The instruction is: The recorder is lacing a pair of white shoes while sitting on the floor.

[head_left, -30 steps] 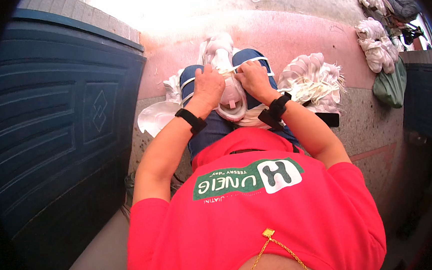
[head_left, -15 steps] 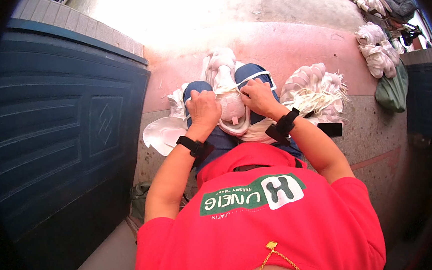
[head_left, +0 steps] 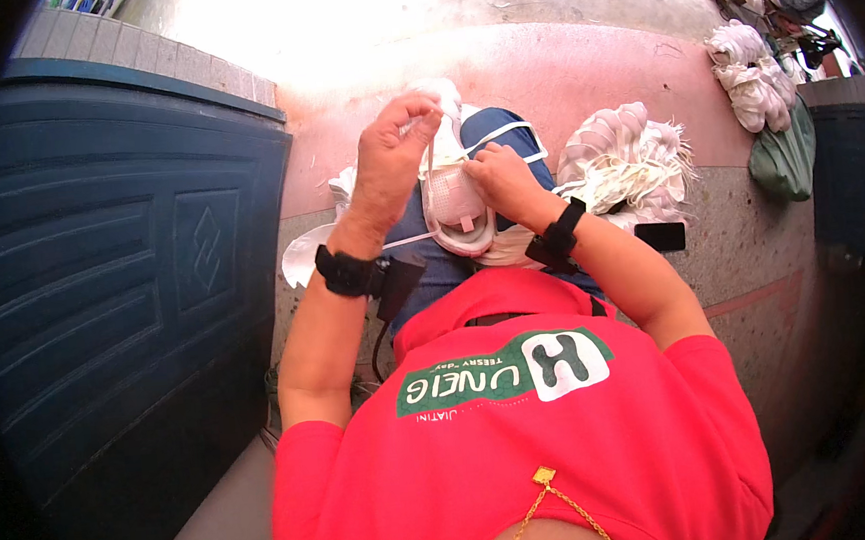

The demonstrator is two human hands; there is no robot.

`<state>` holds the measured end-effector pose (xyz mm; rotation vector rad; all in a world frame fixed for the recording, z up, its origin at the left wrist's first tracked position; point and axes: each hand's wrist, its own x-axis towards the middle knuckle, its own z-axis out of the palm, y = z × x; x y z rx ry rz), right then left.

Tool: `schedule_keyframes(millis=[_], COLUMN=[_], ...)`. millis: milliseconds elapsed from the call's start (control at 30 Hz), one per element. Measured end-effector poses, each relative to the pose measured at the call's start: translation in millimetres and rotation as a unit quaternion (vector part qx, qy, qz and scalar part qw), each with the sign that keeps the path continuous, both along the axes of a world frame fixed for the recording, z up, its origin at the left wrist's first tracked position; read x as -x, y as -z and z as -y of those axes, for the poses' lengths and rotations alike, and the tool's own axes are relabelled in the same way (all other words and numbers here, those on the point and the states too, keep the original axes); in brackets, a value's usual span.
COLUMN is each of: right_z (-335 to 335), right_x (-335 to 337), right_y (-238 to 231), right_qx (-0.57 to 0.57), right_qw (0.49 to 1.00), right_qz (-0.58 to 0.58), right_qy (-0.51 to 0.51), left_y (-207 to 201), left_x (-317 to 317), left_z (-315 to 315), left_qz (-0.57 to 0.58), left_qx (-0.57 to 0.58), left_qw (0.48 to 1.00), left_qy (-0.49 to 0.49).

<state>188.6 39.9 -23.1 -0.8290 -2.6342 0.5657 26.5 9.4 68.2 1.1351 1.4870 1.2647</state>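
Note:
A pale pink and white sneaker (head_left: 455, 196) rests between my knees, heel toward me and its padded tongue showing. My left hand (head_left: 395, 157) is raised over the shoe's left side, thumb and fingers pinched on a white shoelace (head_left: 431, 158) pulled taut from the eyelets. My right hand (head_left: 508, 179) has its fingers closed on the right lacing edge of the sneaker; whether a lace is also pinched there is hidden. Another stretch of white lace loops over my right knee. A thin strand crosses my left thigh, below my left wrist.
A pile of pale shoe uppers with loose laces (head_left: 631, 161) lies to the right, a black phone (head_left: 660, 237) beside it. White pieces (head_left: 306, 256) lie at left. A dark blue panelled door (head_left: 130, 251) stands left. Farther right are more uppers (head_left: 752, 82) and a green bag (head_left: 786, 160).
My left hand has risen up and away from the shoe's side, drawing the lace taut. My right hand stays at the shoe, its fingers slightly shifted toward the eyelets.

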Motion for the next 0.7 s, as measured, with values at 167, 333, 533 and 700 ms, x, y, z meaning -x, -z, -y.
schedule_keyframes(millis=[167,333,533,700], right_z=[-3,-12,-32,-49], right_x=[16,10,17,16], right_y=[-9,-9,-41,-123], right_qx=[-0.05,0.013,0.155,0.234], right_qw=[0.981,0.997,0.952,0.875], right_qz=[0.184,0.068,-0.241,-0.421], right_qy=[-0.035,-0.013,0.107,0.04], left_y=[32,56,64,53], left_x=[14,-1,-15,-23], left_z=[9,25,34,38], left_qz=[-0.197,-0.326,-0.544,-0.617], left_qx=[0.04,0.023,0.097,0.111], left_qw=[0.977,0.942,0.822,0.767], left_qy=[0.068,0.076,0.14,0.136])
